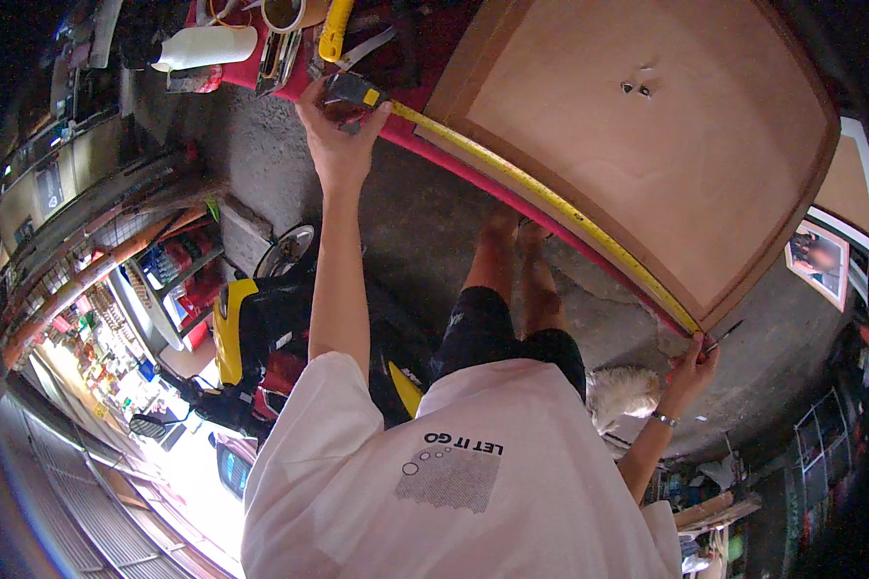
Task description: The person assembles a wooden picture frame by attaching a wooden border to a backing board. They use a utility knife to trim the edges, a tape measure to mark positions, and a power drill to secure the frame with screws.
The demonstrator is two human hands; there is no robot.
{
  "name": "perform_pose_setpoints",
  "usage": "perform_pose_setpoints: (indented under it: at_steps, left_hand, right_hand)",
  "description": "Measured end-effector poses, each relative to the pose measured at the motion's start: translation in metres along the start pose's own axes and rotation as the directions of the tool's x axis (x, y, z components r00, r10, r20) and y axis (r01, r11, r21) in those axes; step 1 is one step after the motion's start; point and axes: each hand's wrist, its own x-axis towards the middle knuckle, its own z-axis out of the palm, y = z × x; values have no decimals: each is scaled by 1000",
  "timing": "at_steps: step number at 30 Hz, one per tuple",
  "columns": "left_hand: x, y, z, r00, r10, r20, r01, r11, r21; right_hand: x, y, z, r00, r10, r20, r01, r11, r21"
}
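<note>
My left hand (340,143) grips the black and yellow case of a tape measure (359,92) near the front edge of a red-covered table (420,140). From the case the yellow blade (562,205) runs out to the right. It lies along the near edge of a large brown panel with a darker border (637,145). At the panel's near right corner my right hand (687,374) is closed on the blade's end. A thin dark pointed thing (729,333) sticks out beside its fingers; I cannot tell its kind.
A white bottle (208,46), a yellow-handled tool (334,31) and a cup (284,12) are at the table's far left. Behind my left arm stands a yellow and black motorcycle (246,323). A pale furry animal (623,396) is by my right forearm. A framed picture (819,259) leans at right.
</note>
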Motion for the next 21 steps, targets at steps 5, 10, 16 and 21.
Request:
perform_pose_setpoints:
  at_steps: [5,10,16,21]
  left_hand:
    - [0,2,1,1000,11,-17,-10,999,39]
    - [1,-7,0,998,61,-24,-60,998,22]
    - [0,1,0,1000,18,-22,-17,999,35]
    - [-11,17,11,982,185,-25,-184,981,56]
  right_hand:
    - [-3,-5,3,1000,-11,6,11,1000,-12]
    - [-5,-11,4,1000,-22,16,22,1000,-4]
    - [0,1,0,999,-18,29,17,999,42]
    - [4,19,-1,997,-76,-1,75,989,125]
